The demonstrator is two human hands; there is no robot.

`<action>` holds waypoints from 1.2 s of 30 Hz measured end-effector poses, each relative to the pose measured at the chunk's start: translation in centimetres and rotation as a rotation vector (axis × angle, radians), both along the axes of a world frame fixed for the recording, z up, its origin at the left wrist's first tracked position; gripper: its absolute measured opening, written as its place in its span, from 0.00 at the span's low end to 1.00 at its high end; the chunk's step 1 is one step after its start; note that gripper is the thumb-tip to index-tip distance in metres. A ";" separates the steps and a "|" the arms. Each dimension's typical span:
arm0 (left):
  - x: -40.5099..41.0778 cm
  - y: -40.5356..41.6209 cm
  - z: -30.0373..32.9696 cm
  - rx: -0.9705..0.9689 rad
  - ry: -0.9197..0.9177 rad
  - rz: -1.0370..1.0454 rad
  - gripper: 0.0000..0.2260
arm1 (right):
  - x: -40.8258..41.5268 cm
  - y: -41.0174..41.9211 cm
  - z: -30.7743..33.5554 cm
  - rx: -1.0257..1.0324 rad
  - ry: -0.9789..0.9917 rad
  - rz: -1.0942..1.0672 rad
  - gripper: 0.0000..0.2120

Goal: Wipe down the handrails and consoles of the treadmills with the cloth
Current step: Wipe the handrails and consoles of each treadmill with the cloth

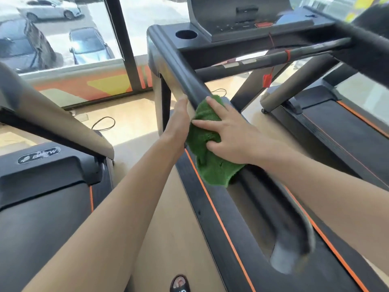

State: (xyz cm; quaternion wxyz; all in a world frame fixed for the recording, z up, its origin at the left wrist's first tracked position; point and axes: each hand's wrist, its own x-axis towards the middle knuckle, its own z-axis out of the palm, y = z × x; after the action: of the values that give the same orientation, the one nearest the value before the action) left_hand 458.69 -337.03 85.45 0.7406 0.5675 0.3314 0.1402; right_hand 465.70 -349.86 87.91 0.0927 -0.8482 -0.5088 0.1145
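Note:
A green cloth is draped over the left handrail of the treadmill in front of me. My right hand presses down on the cloth from the top, fingers spread. My left hand cups the outer side of the same rail beside the cloth, its fingers hidden behind the rail. The rail runs up to the black console, which has a round cup holder. A crossbar with a red safety clip spans below the console.
A second treadmill stands to my left, with a strip of beige floor between the machines. The running belt lies to the right. Floor cables trail near the window, with parked cars outside. A sandalled foot shows at the bottom.

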 end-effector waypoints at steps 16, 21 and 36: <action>2.5 2.9 0.0 0.128 0.045 -0.015 0.28 | 2.1 -3.9 -3.2 0.235 0.611 -0.347 0.45; 6.0 4.2 -0.9 0.228 0.158 0.128 0.31 | 3.8 -0.1 -1.6 0.294 0.969 -0.411 0.19; 7.0 8.0 -0.7 0.091 0.110 0.184 0.33 | 4.2 2.5 -1.0 0.331 0.675 -0.234 0.20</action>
State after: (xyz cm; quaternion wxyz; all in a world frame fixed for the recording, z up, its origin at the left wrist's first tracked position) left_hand 465.65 -329.05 84.79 0.6788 0.5745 0.4156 0.1908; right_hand 469.85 -347.35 86.96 0.4027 -0.7889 -0.3610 0.2919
